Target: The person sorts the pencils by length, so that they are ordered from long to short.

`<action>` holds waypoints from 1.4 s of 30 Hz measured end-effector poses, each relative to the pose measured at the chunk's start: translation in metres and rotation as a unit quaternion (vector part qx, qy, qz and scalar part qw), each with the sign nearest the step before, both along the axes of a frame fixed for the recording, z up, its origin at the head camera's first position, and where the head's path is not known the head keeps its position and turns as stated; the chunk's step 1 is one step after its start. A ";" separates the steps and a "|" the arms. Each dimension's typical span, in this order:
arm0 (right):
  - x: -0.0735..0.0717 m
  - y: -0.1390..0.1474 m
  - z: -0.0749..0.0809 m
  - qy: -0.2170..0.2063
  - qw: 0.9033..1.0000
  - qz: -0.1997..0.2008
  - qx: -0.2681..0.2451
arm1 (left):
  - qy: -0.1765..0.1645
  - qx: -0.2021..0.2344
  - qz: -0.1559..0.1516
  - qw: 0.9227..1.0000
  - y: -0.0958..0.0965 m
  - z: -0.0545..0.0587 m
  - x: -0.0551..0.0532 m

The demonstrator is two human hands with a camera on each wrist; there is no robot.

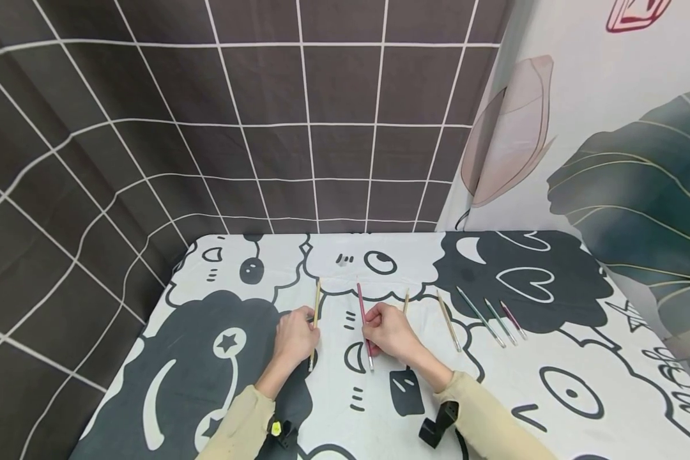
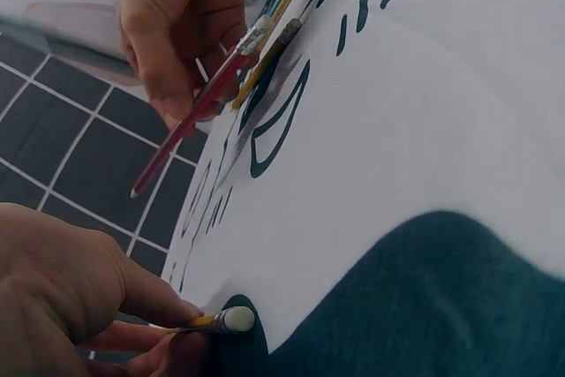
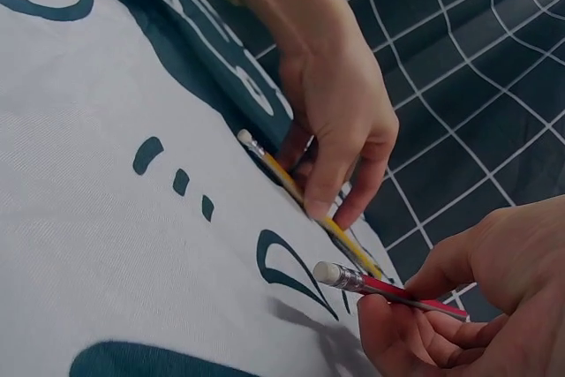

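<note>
My left hand (image 1: pixel 295 335) pinches a yellow pencil (image 1: pixel 317 299) between thumb and fingers, low over the cloth. The pencil's white eraser end points toward me; in the left wrist view that eraser (image 2: pixel 237 319) pokes out past the fingertips. To the right of it, my right hand (image 1: pixel 392 332) pinches a red pencil (image 1: pixel 360 296) by its middle, eraser end also nearest me. In the right wrist view the red pencil (image 3: pixel 380 286) is raised off the cloth and casts a shadow. Another yellow pencil (image 1: pixel 406 300) lies just beyond the right hand, partly hidden by it.
Right of my hands, a tan pencil (image 1: pixel 448 321), a green pencil (image 1: pixel 481 317), a shorter green pencil (image 1: pixel 501 321) and a dark red pencil (image 1: pixel 513 320) lie slanted on the patterned tablecloth (image 1: pixel 460 409). A dark gridded curtain (image 1: pixel 345 150) hangs behind the table.
</note>
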State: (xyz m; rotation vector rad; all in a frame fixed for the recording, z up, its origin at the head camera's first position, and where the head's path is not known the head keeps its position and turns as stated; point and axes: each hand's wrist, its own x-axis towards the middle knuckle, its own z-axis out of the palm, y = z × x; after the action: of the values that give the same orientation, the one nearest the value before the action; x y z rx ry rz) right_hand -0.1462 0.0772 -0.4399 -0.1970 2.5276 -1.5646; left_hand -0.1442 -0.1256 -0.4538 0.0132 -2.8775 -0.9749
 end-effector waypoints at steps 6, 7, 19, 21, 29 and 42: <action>-0.003 -0.010 -0.003 -0.009 1.000 0.013 0.007 | 0.002 0.001 0.001 1.000 0.000 0.000 0.001; -0.003 -0.011 -0.004 -0.011 1.000 0.016 0.006 | 0.003 0.001 0.001 1.000 0.000 0.000 0.001; -0.006 -0.033 -0.007 -0.033 0.998 0.042 -0.016 | -0.008 0.014 0.007 1.000 0.000 0.001 0.003; -0.007 -0.036 -0.007 -0.028 0.999 0.042 -0.007 | -0.011 0.014 0.006 1.000 0.000 0.001 0.004; -0.012 -0.048 -0.005 -0.023 0.999 0.038 0.000 | -0.004 0.014 0.003 1.000 -0.002 0.003 0.003; -0.014 -0.059 -0.009 -0.018 0.998 0.062 0.004 | -0.015 0.016 0.003 1.000 -0.002 0.003 0.001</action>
State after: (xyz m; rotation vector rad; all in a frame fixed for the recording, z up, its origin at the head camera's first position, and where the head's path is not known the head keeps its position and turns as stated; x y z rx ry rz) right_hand -0.1600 0.0179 -0.4492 -0.3154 2.4430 -1.4976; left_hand -0.1429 -0.1279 -0.4507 0.0377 -2.8868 -1.0278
